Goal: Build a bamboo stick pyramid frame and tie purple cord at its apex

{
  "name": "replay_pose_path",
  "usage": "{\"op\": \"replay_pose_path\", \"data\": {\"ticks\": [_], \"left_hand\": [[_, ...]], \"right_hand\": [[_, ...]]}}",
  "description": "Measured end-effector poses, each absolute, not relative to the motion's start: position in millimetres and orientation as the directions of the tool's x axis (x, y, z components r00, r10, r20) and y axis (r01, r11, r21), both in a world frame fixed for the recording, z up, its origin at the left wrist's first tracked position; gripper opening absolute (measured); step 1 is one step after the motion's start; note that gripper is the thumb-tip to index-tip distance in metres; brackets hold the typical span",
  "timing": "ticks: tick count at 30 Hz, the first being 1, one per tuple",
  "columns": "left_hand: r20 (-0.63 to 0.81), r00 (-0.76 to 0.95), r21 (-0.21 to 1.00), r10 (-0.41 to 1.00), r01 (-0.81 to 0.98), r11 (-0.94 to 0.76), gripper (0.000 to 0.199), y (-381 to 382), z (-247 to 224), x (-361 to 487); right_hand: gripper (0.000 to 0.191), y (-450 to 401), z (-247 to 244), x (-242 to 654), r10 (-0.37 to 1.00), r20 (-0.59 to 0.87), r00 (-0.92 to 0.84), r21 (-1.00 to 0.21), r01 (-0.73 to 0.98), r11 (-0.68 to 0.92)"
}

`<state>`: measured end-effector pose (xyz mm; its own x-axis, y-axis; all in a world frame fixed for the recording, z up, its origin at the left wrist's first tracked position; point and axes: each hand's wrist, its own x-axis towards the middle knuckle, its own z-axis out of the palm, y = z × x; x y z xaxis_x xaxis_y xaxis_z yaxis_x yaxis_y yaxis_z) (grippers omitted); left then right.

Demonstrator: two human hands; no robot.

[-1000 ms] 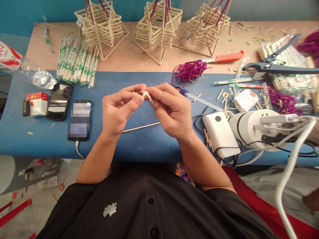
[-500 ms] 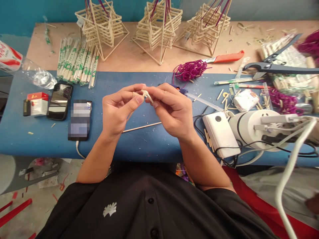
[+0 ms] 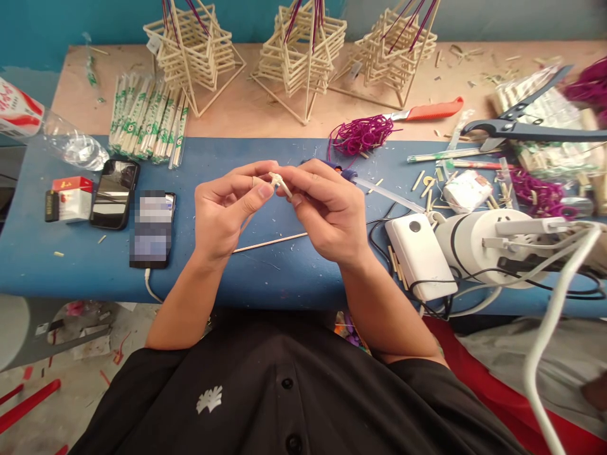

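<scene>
Both hands meet above the blue mat (image 3: 284, 284), fingertips almost touching. Between them is a small piece made of short pale wooden sticks (image 3: 275, 181). My left hand (image 3: 225, 212) pinches its left side with thumb and forefinger. From the other side, my right hand (image 3: 332, 208) grips a short stick of the same piece between thumb and fingers. One long thin stick (image 3: 270, 242) lies on the mat below the hands. Just behind my right hand is a blue tool (image 3: 349, 174) with a clear rod, partly covered by the fingers.
Three stick frames (image 3: 303, 63) stand at the back. Wrapped chopsticks (image 3: 147, 120), two phones (image 3: 114, 193) and a bottle (image 3: 71, 142) are left. Purple cord (image 3: 363, 134), an orange-handled knife (image 3: 435, 110), cutters (image 3: 531, 129), a power bank (image 3: 421, 256) and a cabled white socket unit (image 3: 478, 243) are right.
</scene>
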<state>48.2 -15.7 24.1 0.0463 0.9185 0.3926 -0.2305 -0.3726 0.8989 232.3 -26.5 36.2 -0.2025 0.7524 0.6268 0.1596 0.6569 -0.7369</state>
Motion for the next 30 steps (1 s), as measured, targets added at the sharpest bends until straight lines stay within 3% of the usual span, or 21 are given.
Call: {"op": "replay_pose_path", "data": {"ticks": [23, 30], "left_hand": [[0.288, 0.032, 0.924, 0.957, -0.274, -0.268, 0.011, -21.6, 33.4, 51.6], [0.377, -0.001, 0.91, 0.926, -0.184, -0.37, 0.015, -19.0, 24.2, 50.5]], "right_hand": [[0.038, -26.0, 34.1, 232.6, 0.733, 0.649, -0.202, -0.714, 0.171, 0.679], [0.035, -26.9, 36.1, 231.0, 0.76, 0.621, -0.19, -0.745, 0.155, 0.648]]}}
